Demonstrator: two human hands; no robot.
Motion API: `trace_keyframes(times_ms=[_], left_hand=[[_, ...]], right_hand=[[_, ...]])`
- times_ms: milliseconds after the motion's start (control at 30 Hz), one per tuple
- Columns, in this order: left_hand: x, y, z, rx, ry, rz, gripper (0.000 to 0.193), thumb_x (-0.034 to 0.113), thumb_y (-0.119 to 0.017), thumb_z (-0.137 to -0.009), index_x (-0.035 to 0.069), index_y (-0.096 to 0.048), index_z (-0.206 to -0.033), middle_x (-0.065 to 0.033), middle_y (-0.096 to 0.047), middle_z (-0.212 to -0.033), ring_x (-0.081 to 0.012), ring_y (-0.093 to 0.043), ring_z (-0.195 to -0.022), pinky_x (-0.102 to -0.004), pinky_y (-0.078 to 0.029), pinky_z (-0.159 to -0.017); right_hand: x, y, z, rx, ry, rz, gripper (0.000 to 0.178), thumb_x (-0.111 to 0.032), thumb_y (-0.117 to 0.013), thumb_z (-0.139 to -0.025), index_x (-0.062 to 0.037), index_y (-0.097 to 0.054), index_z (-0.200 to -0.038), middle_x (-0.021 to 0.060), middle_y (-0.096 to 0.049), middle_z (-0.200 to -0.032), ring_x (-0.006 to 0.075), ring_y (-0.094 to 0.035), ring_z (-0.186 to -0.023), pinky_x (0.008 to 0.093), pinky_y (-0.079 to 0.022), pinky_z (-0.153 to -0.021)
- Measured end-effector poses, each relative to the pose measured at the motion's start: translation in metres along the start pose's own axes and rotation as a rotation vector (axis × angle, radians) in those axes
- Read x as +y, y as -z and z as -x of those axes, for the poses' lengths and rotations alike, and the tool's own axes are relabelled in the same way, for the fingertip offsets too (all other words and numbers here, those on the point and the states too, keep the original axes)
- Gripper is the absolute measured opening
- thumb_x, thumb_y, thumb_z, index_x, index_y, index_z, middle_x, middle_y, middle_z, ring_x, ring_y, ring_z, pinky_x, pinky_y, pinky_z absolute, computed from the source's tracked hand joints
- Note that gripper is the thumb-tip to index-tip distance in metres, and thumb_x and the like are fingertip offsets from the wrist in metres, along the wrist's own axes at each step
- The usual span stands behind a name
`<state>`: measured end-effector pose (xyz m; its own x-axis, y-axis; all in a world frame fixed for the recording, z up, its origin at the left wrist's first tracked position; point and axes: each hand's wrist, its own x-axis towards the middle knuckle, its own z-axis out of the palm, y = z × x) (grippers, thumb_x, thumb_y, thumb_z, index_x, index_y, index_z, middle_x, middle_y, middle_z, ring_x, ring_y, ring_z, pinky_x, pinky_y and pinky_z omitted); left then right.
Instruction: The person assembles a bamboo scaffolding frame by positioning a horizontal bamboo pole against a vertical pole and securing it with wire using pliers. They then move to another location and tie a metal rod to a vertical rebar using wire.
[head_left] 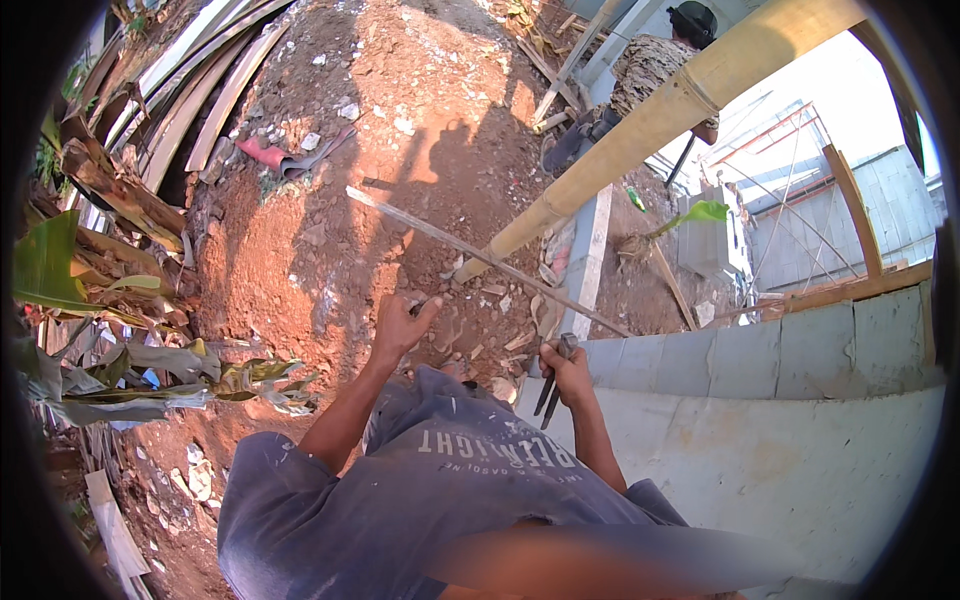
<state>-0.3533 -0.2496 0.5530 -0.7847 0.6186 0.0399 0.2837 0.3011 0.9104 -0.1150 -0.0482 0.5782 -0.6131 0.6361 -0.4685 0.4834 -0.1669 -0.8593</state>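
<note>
My left hand [401, 328] hangs over the reddish ground with its fingers curled and its thumb out to the right. A small dark spot shows between thumb and fingers, but I cannot make out what they hold, if anything. At the right, beside the grey block wall [690, 365], my right hand [573, 378] is closed around a dark metal tool with two prongs [548, 396]. Its blunt head sticks out above the fist, and two narrow prongs point down below it. Beyond both hands, a long thin wooden strip [455, 243] lies slanting, apart from them.
A thick bamboo pole [640, 125] slants up to the right. Another person [655, 75] in a patterned shirt is beyond it. Long boards [215, 95] and dry banana leaves [130, 375] line the left. A red piece of material [275, 157] lies on rubble-strewn earth [270, 290].
</note>
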Motion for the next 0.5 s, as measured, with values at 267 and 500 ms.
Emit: trace_keyframes(times_ms=[267,500], left_hand=[[-0.008,-0.005,-0.019,-0.024,0.165,0.245,0.038,0.035,-0.073,-0.082,-0.002,-0.066,-0.079,-0.0029,-0.055,-0.057,-0.0112,-0.046,-0.053,-0.0330,-0.038,-0.051],[-0.021,0.004,-0.023,-0.012,-0.261,-0.087,0.029,0.028,-0.066,-0.088,-0.001,-0.069,-0.088,-0.0049,-0.063,-0.074,-0.0134,-0.056,-0.067,-0.0305,-0.045,-0.059]], right_hand=[[-0.043,0.005,0.029,-0.512,0.115,-0.029,0.012,-0.013,-0.061,-0.087,-0.0019,-0.066,-0.089,0.0031,-0.059,-0.068,0.0177,-0.053,-0.064,0.0356,-0.044,-0.065],[-0.012,0.006,0.001,-0.065,0.058,0.902,0.037,-0.033,-0.067,-0.077,0.0040,-0.064,-0.081,0.0184,-0.063,-0.070,0.0296,-0.062,-0.071,0.0403,-0.048,-0.069]])
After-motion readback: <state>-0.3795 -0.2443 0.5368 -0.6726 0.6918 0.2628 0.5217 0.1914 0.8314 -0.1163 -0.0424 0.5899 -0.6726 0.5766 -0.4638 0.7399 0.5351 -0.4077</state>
